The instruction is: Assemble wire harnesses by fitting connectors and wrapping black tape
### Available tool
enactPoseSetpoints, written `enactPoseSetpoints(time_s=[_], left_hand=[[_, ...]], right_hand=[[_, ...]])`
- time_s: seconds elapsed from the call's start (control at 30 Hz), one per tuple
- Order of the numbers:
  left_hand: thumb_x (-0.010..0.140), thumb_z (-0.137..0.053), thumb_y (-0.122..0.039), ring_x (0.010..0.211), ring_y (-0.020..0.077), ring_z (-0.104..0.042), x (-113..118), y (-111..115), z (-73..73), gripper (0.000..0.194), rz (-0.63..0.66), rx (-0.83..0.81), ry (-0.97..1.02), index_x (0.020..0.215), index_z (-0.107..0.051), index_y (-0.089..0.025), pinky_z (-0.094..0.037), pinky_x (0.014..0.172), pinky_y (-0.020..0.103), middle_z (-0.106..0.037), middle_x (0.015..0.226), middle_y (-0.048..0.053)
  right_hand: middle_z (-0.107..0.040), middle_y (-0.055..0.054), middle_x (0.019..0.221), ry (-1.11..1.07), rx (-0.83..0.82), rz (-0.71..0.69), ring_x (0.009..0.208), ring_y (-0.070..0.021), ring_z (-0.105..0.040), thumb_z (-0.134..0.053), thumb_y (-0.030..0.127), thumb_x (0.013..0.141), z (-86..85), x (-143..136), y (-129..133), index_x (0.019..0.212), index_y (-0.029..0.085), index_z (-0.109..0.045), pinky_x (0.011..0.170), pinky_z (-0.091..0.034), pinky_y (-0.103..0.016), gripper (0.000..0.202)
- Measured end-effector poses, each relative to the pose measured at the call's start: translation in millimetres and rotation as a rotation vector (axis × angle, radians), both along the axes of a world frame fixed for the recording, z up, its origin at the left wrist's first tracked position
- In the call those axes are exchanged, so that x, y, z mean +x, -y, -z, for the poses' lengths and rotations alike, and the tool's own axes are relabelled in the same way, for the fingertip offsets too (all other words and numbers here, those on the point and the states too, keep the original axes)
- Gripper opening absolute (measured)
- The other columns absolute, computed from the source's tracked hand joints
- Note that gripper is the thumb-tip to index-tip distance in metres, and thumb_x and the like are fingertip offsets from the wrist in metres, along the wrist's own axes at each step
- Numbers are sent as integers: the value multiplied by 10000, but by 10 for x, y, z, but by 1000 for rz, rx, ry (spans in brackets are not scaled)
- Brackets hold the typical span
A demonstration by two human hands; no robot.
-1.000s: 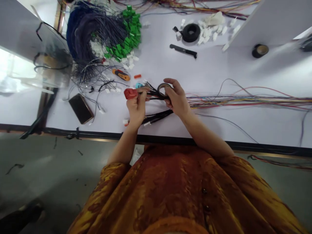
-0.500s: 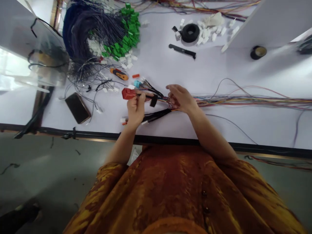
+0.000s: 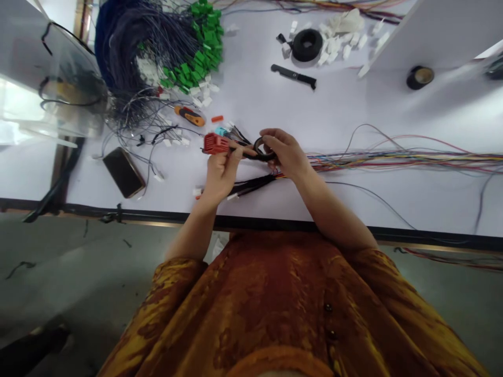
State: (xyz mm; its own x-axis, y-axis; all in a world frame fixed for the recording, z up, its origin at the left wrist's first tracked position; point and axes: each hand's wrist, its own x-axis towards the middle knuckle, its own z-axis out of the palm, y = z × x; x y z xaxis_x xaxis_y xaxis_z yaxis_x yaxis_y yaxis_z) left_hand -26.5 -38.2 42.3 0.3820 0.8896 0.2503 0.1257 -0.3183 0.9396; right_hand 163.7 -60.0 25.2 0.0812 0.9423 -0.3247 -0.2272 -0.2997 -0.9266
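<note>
My left hand (image 3: 222,174) is closed on a wire branch just behind a red connector (image 3: 216,143), thumb and fingers pinching it. In my right hand (image 3: 290,153) is a small roll of black tape (image 3: 264,157), held against the wires with its ring facing up. A strip of tape seems to run from the roll toward the left fingers. Behind the red connector lies a light-blue connector (image 3: 221,132) with its own wires. Black-wrapped branches (image 3: 255,184) rest nearer the table edge. The long wire bundle (image 3: 373,159) stretches off to the right, partly hidden by my right hand.
Dark wires with green connectors (image 3: 202,47) are piled at the back left. An orange cutter (image 3: 189,115), a phone (image 3: 124,173), a black tool (image 3: 293,76), a large tape roll (image 3: 307,45) and another roll (image 3: 420,77) lie around. A white panel (image 3: 444,31) stands back right.
The tape roll now shows in my right hand, which has turned and come closer to the left. The red connector has tilted and shifted slightly right with my left hand.
</note>
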Motion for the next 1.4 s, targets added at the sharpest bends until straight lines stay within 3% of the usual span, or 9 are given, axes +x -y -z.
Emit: enactPoseSetpoints(time_s=[0.13,0.23,0.5,0.6,0.7,0.83,1.03,1.27,1.4], left_hand=[[917,-605,-639,845,151,-748,11,-126,311,436,-179,-205,173,914,-678,-209,-633,762,268,-749,924,42],[816,-745,-614,793,129,-728,107,-185,454,432,-49,-256,136,982,-698,-218,-598,653,216,-756,986,48],[871,-711,-565,375,57,-502,306,-253,481,355,-120,-374,86,864,-725,-210,-318,321,218,-735,737,18],[887,-689,-575,482,100,-622,280,-218,380,358,-90,-377,87,906,-725,-219,-465,416,230,-749,792,28],[942,-636,-534,795,170,-744,258,-81,228,328,35,-126,-6,948,-723,-217,-619,743,316,-762,910,58],[948,-649,-467,1049,213,-709,261,85,193,264,230,203,-113,858,-716,-228,-576,982,408,-754,1066,84],[930,-647,-517,832,164,-725,341,-29,516,303,16,-170,101,971,-652,-217,-613,714,317,-734,1063,77],[831,-750,-290,628,110,-653,449,-169,587,140,25,-341,97,824,-665,-179,-555,625,233,-676,715,-3],[843,-752,-308,606,105,-646,447,-156,541,159,49,-295,126,827,-657,-182,-551,617,230,-671,700,-4]], right_hand=[[-454,64,671,76,44,71,425,-47,-357,-608,392,912,87,47,75,1096,230,-597,367,-266,-191,246],[-530,41,724,134,96,47,449,-54,-411,-600,372,908,113,103,188,1074,238,-626,388,-314,-195,215],[-651,-42,959,525,329,40,736,-136,-567,-599,347,915,190,-81,538,1142,222,-613,725,-521,-295,259],[-668,-95,1093,637,414,-126,791,-153,-591,-613,297,897,193,-158,633,1057,202,-631,806,-532,-335,186],[-641,-57,912,544,345,6,752,-152,-597,-572,370,951,98,-78,557,928,218,-581,719,-528,-306,154],[-530,46,728,142,14,115,496,-85,-469,-650,441,910,10,98,270,1012,251,-500,448,-378,-217,262],[-512,72,711,-69,-76,119,455,-66,-449,-573,378,923,145,119,219,1211,276,-520,423,-356,-194,310],[-607,-104,1182,665,190,-72,852,-191,-626,-741,354,799,102,294,267,1275,223,-595,725,-550,-348,515],[-605,-144,1255,1122,405,-305,1133,-320,-563,-673,228,817,-39,308,135,1274,193,-635,962,-491,-480,460]])
